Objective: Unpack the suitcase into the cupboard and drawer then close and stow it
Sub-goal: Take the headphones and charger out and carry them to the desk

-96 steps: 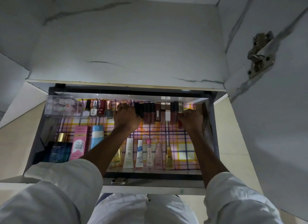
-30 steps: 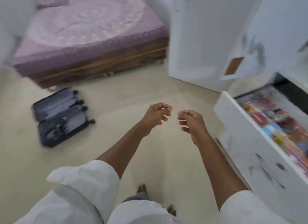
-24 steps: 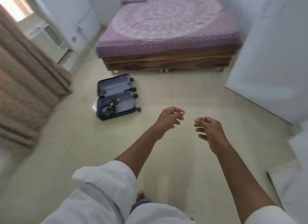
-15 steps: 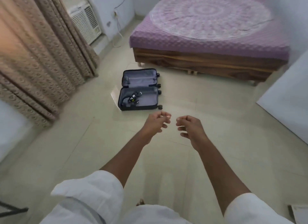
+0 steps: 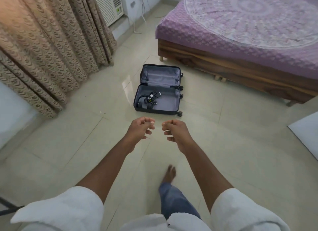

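head view: dark hard-shell suitcase [image 5: 157, 89] lies open on the floor ahead; left hand [image 5: 140, 130] and right hand [image 5: 175, 131] empty, fingers loosely curled. tangled black cables [image 5: 149, 100] inside could snag or drop when lifted.

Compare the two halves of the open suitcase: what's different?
The near half holds a tangle of dark cables at its left end; the far half shows only lining, with a band across it. The near half lies closer to the hands, the far half toward the bed. Both lie flat on the floor, dark-shelled with grey lining, wheels on the right. The left hand and right hand hold nothing.
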